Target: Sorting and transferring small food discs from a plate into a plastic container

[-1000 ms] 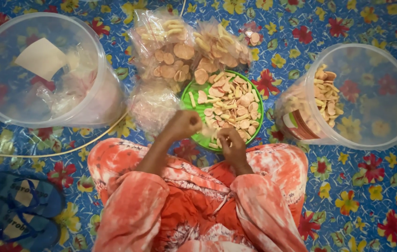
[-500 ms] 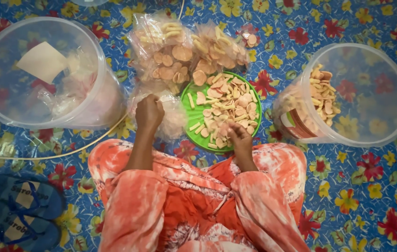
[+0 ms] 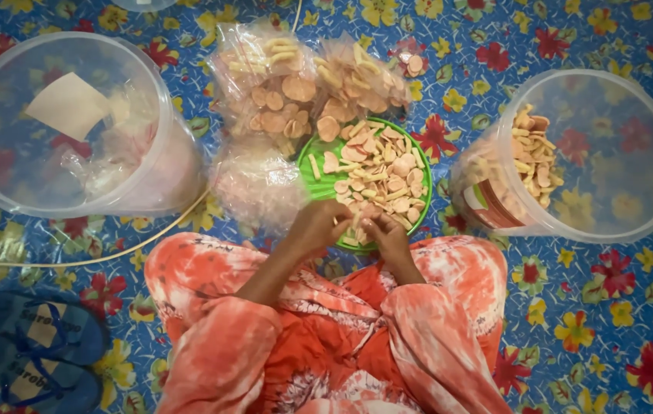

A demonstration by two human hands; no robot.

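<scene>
The left hand [image 3: 317, 228] and the right hand [image 3: 388, 234] sit close together at the near edge of the green plate [image 3: 312, 178]. Their fingers curl in around small snack chips [image 3: 376, 172], but I cannot tell how tight the grip is. Clear bags of chips [image 3: 280, 84] lie just behind the plate. A big clear tub [image 3: 610, 215] lies on each side.

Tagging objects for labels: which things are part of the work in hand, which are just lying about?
In use: left hand, right hand, green plate of crackers, bagged crackers, right cracker tub.
Lying about: blue flip-flops, left tub, cord.
</scene>
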